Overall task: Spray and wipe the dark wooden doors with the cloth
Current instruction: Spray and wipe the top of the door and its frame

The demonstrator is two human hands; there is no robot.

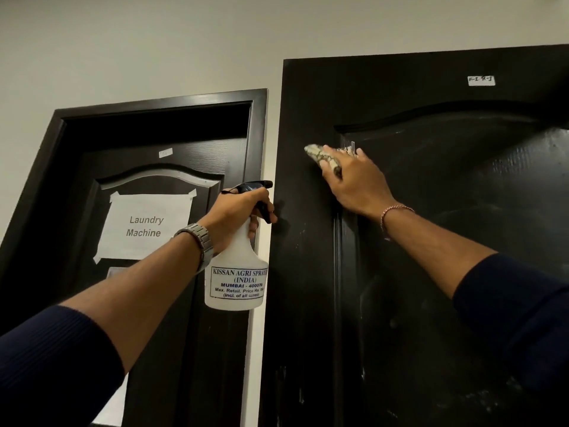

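Here my right hand (354,180) presses the cloth (323,157) flat under straight fingers on the right door (431,241); my left hand (237,214) grips the spray bottle (235,278).

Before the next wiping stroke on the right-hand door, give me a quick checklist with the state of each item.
1. Cloth against the right door: ok, the right hand presses it on the panel's upper left corner.
2. Spray bottle secure: ok, the left hand grips its neck, upright.
3. Nozzle aim: cannot tell.
4. Door surface wet: cannot tell; faint streaks show.
5. Small label near the top clear of the cloth: ok.
6. Laundry Machine sign on the left door untouched: ok.
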